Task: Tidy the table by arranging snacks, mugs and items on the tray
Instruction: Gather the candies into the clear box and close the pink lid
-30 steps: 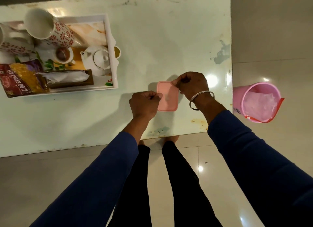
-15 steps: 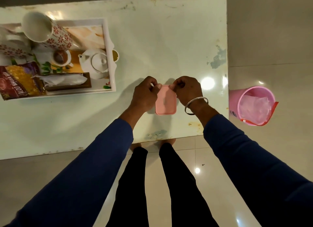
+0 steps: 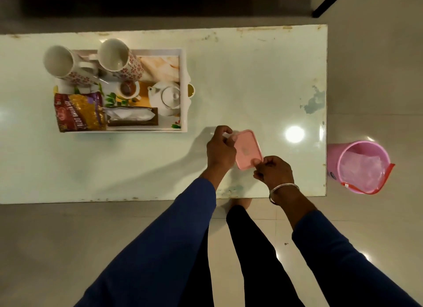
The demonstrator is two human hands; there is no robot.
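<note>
head view shows left hand (image 3: pixel 220 151) and right hand (image 3: pixel 273 172) pinching the pink lidded box (image 3: pixel 246 149); carry it level to the tray (image 3: pixel 184 87), into the bare corner beside the teapot (image 3: pixel 167 98).

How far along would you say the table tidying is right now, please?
Mostly done: the two mugs, teapot, snack packet and tissue box sit on the tray. Both hands, left hand and right hand, grip the pink container, which is off the tray.

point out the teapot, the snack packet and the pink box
teapot (image 3: pixel 168 98), head view, on its lid
snack packet (image 3: pixel 80 112), head view, on its printed front
pink box (image 3: pixel 247 149), head view, on its lid
</note>
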